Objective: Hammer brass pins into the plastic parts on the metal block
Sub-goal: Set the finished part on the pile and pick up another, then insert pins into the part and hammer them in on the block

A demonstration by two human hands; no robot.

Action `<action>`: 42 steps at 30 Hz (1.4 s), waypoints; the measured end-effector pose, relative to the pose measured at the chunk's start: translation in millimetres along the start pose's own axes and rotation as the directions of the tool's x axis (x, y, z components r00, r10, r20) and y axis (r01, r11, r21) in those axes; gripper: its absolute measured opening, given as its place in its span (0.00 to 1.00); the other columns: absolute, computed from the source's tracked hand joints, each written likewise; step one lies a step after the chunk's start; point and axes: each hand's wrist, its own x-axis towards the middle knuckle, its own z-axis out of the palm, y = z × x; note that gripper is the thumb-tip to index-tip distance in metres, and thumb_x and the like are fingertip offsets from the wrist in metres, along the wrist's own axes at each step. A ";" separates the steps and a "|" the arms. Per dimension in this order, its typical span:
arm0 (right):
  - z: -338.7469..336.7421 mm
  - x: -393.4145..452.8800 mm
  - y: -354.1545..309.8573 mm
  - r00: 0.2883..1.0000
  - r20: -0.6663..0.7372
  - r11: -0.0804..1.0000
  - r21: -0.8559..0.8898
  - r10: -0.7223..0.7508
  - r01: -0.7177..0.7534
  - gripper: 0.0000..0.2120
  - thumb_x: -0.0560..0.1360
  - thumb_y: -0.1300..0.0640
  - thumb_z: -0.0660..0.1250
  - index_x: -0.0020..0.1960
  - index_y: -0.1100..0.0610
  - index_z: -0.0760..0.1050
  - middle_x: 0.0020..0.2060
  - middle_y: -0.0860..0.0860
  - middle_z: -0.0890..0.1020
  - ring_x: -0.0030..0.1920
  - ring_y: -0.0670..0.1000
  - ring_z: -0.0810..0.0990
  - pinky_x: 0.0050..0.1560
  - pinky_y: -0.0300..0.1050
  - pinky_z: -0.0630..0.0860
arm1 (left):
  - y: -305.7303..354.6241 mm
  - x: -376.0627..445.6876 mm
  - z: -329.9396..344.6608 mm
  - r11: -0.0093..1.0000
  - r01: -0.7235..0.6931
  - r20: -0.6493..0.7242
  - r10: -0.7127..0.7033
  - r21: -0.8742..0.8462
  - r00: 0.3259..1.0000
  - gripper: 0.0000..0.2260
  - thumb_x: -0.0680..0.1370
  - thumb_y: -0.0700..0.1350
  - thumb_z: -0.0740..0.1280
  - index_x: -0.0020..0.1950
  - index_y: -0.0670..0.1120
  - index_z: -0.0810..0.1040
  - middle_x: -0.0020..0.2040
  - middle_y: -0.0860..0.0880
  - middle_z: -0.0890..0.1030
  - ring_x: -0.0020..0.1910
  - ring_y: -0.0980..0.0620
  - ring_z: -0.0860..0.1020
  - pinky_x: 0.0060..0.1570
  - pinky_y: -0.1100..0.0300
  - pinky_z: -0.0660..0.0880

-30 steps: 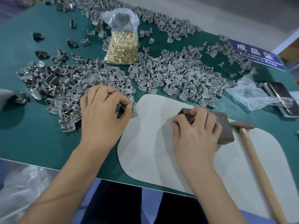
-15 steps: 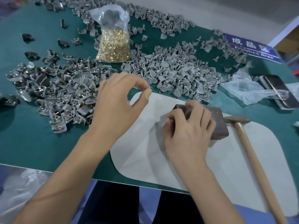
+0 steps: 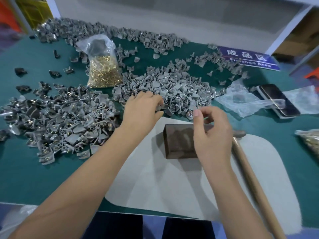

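Fingers of the left hand (image 3: 143,109) curl into the grey plastic parts (image 3: 172,90); whether one is gripped, I cannot tell. Right hand (image 3: 212,133), thumb and forefinger pinched, hovers over the metal block (image 3: 177,142). Best seat one part flat there before lifting the hammer (image 3: 248,163)

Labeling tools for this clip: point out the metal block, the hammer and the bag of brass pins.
metal block (image 3: 179,140): head view, dark top face.
hammer (image 3: 248,169): head view, wooden handle.
bag of brass pins (image 3: 103,73): head view, pin-filled lower half.
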 end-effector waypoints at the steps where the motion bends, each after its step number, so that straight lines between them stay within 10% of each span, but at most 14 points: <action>1: -2.5 -2.3 2.3 1.000 -0.006 1.000 0.024 -0.002 0.002 0.04 0.81 0.53 0.65 0.51 0.51 0.77 0.46 0.45 0.79 0.50 0.51 0.77 0.51 0.50 0.74 | 2.8 1.0 2.6 1.000 0.031 -0.006 -0.031 0.004 1.000 0.09 0.78 0.54 0.70 0.57 0.54 0.79 0.54 0.52 0.80 0.59 0.48 0.76 0.57 0.50 0.69; 7: -19.2 -14.2 5.6 0.999 -0.021 0.992 0.126 0.026 -0.023 0.02 0.80 0.57 0.69 0.51 0.52 0.80 0.46 0.46 0.82 0.48 0.47 0.80 0.49 0.34 0.72 | 8.8 4.0 -5.1 0.994 0.101 0.040 -0.099 -0.038 0.994 0.04 0.79 0.53 0.71 0.47 0.54 0.79 0.48 0.54 0.77 0.53 0.50 0.76 0.51 0.53 0.73; 10: -28.0 -18.3 5.6 0.993 -0.036 0.962 0.255 0.112 -0.099 0.06 0.78 0.61 0.72 0.49 0.50 0.80 0.42 0.43 0.83 0.45 0.47 0.81 0.47 0.30 0.71 | 15.7 -9.6 -12.6 0.914 0.095 0.025 -0.093 -0.395 0.995 0.04 0.79 0.49 0.72 0.46 0.52 0.78 0.48 0.55 0.76 0.44 0.59 0.76 0.44 0.67 0.73; 14: -33.2 -21.4 5.2 0.976 0.023 0.904 0.371 0.218 -0.211 0.09 0.76 0.64 0.74 0.46 0.50 0.82 0.40 0.43 0.85 0.43 0.45 0.83 0.47 0.34 0.76 | 39.9 -31.3 -21.3 0.322 0.218 0.166 -0.182 -0.921 0.969 0.05 0.82 0.44 0.68 0.49 0.44 0.78 0.44 0.50 0.85 0.46 0.55 0.84 0.47 0.66 0.79; 17: -35.5 -25.2 1.9 0.959 0.064 0.831 0.486 0.275 -0.271 0.09 0.76 0.65 0.74 0.45 0.51 0.82 0.40 0.47 0.87 0.42 0.49 0.85 0.47 0.44 0.82 | 56.5 -37.4 -23.6 -0.278 0.337 0.388 -0.151 -0.899 0.909 0.05 0.83 0.39 0.63 0.52 0.41 0.77 0.45 0.48 0.84 0.51 0.50 0.84 0.55 0.61 0.80; 19: -37.6 -27.1 -1.3 0.947 0.102 0.778 0.548 0.304 -0.308 0.09 0.77 0.66 0.72 0.46 0.52 0.81 0.41 0.51 0.87 0.44 0.52 0.87 0.44 0.48 0.84 | 61.8 -39.6 -24.6 -0.406 0.359 0.443 -0.132 -0.840 0.887 0.05 0.82 0.39 0.63 0.52 0.39 0.78 0.46 0.47 0.84 0.52 0.49 0.84 0.58 0.60 0.80; 25: -41.3 -22.9 -4.6 0.931 0.168 0.751 0.553 0.325 -0.361 0.06 0.81 0.66 0.66 0.51 0.56 0.74 0.46 0.48 0.88 0.42 0.52 0.87 0.36 0.39 0.80 | 68.1 -39.1 -21.9 -0.095 0.327 0.337 -0.116 -0.940 0.934 0.14 0.74 0.42 0.72 0.58 0.41 0.78 0.48 0.48 0.86 0.54 0.51 0.84 0.53 0.65 0.79; 31: -35.3 -25.6 0.1 0.951 0.117 0.836 0.455 0.286 -0.307 0.05 0.83 0.62 0.64 0.53 0.52 0.72 0.47 0.45 0.88 0.43 0.42 0.84 0.45 0.36 0.77 | 56.1 -45.6 -17.7 0.777 -0.097 -0.052 0.083 -0.623 0.995 0.06 0.75 0.40 0.76 0.48 0.50 0.83 0.45 0.57 0.82 0.47 0.58 0.80 0.50 0.67 0.74; 42: -43.3 -14.0 3.2 0.921 0.054 0.810 0.458 0.386 -0.367 0.03 0.73 0.57 0.70 0.42 0.50 0.81 0.35 0.51 0.83 0.30 0.51 0.76 0.35 0.49 0.74 | 39.3 -40.5 -24.7 0.848 -0.178 0.033 0.223 -0.499 0.974 0.18 0.79 0.39 0.67 0.65 0.56 0.78 0.53 0.63 0.76 0.55 0.64 0.70 0.56 0.69 0.67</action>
